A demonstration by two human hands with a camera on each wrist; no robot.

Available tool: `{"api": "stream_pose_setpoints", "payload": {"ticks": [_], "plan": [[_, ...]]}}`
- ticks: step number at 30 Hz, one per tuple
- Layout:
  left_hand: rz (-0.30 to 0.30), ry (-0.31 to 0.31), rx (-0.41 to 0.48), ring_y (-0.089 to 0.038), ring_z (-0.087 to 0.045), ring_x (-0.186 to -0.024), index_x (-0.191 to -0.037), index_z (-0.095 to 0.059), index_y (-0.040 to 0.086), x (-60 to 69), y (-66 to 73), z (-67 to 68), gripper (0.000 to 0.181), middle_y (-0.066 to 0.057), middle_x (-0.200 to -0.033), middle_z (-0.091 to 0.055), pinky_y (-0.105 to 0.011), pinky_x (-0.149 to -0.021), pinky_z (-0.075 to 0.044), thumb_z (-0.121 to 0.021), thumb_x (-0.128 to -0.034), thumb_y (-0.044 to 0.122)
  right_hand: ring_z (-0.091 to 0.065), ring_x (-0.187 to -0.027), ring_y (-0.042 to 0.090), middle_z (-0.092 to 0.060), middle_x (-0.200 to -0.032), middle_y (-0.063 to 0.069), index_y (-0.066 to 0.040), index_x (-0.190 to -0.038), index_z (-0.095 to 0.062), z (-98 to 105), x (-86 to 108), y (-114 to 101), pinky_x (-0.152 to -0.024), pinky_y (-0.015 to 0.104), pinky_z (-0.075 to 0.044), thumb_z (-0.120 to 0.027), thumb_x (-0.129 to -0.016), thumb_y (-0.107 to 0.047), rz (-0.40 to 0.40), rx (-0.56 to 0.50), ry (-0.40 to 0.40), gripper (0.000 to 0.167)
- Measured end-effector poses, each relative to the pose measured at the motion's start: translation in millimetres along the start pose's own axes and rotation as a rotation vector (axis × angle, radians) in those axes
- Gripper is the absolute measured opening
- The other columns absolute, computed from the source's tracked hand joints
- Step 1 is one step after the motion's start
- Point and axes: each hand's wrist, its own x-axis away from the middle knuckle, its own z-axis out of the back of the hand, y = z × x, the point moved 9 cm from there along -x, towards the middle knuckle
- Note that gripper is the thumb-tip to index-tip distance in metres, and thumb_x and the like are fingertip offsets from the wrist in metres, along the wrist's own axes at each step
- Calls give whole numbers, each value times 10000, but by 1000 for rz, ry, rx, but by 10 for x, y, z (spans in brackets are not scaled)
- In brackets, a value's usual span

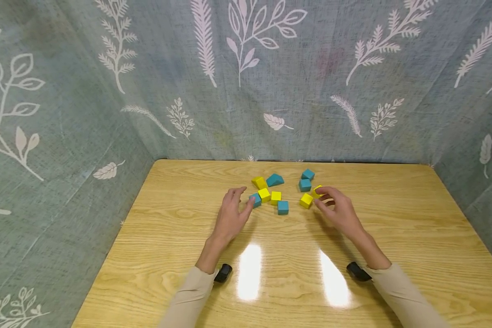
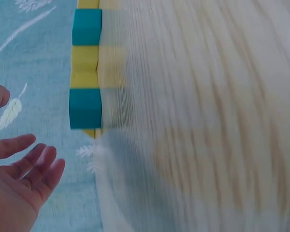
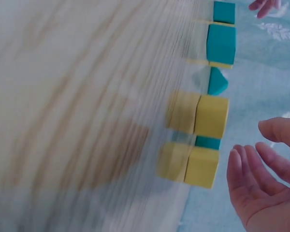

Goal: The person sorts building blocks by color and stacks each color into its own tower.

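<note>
Small yellow and blue wooden blocks lie loosely grouped on the table. My left hand [image 1: 231, 216], fingers relaxed and apart, hovers beside the leftmost blue cube [image 1: 255, 200]; in the left wrist view it holds nothing. My right hand [image 1: 339, 212] is above the table by two yellow cubes, partly covering the farther yellow cube [image 1: 318, 191]; the nearer yellow cube [image 1: 306, 201] shows fully. In the right wrist view its loosely bent fingers are apart from the blocks. Between the hands are another blue cube [image 1: 283, 207] and two yellow cubes [image 1: 276, 197].
Behind them lie a yellow wedge-like block [image 1: 260, 182], a blue triangular block [image 1: 275, 180] and two blue blocks [image 1: 305, 185]. The wooden table [image 1: 180, 228] ends at a patterned grey-blue cloth [image 1: 229, 127] at the back. A black wrist device [image 1: 223, 273] sits at each cuff.
</note>
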Motion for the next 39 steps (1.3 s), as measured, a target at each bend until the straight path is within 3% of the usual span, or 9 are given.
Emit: {"api": "stream_pose_setpoints", "payload": {"ticks": [6,20,26,32,39], "plan": [[-69,9,39,-344,-574,-993,-1380,-558,-59,-11,118,-142,457,-233,-1252,-559,-427,-798,-528,-627,-1049,248,-664,-1020,367,-672,-1190,216,72,-1252,-641,-152,-18,-16,-839,483,-579,-685,-983,-19,-32,-40,-31,287],[-75,-47,117,-333,-600,-1031,-1293,-616,-72,-48,299,-494,364,-199,-1148,-589,-409,-877,-538,-693,-1002,134,-664,-1068,386,-645,-1217,276,93,-1273,-620,-471,-98,-122,-895,510,-579,-697,-977,-27,-35,-160,-129,329],[-89,-107,123,-319,-627,-1066,-1301,-612,-55,-45,366,-623,348,-185,-1205,-590,-396,-920,-555,-680,-1011,126,-664,-1086,401,-629,-1242,289,114,-1278,-602,-602,-96,-152,-886,485,-588,-691,-970,10,-26,-165,-182,338],[-105,-132,108,-317,-636,-1030,-1284,-625,-66,-55,411,-695,332,-198,-1156,-596,-390,-893,-560,-689,-999,90,-677,-1076,419,-619,-1258,305,141,-1294,-577,-725,-85,-192,-868,435,-599,-702,-940,61,-15,-146,-245,384],[-83,-171,103,-261,-653,-984,-1280,-642,-49,-71,420,-778,312,-179,-1143,-600,-329,-850,-573,-683,-1003,90,-697,-1048,391,-654,-1215,283,129,-1282,-593,-808,-108,-203,-874,448,-596,-707,-921,94,-19,-76,-291,381]]}}
